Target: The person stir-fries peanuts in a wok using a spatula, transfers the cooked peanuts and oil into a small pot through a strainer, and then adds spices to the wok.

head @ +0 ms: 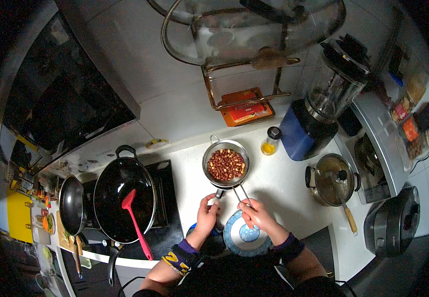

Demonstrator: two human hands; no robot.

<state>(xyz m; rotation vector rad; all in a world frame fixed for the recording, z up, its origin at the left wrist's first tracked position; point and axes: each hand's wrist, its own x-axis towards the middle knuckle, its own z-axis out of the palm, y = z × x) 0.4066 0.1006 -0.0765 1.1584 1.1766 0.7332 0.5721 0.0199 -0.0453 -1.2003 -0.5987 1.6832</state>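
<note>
My right hand (255,213) grips the wire handle (241,195) of a round metal strainer (247,160). Reddish-brown, skin-on peanuts (226,164), some showing pale kernels, fill much of it. A short dark handle (219,193) shows at the strainer's near edge; what it belongs to is mostly hidden. Close to this handle, my left hand (207,215) has its thumb and fingers apart, with nothing visible between them. Below my right hand stands a blue-and-white plate (233,237), partly covered by the hand. Left of it, a dark round vessel (212,243) is partly hidden by my left forearm.
A black wok (106,200) holding a red silicone spatula (137,226) sits on the hob at left, beside a frying pan (71,204). Rightward are a jar with yellow contents (269,147), a blender (303,130), a lidded pot (333,180) and a dark cooker (392,222). Glass lids (251,41) hang above.
</note>
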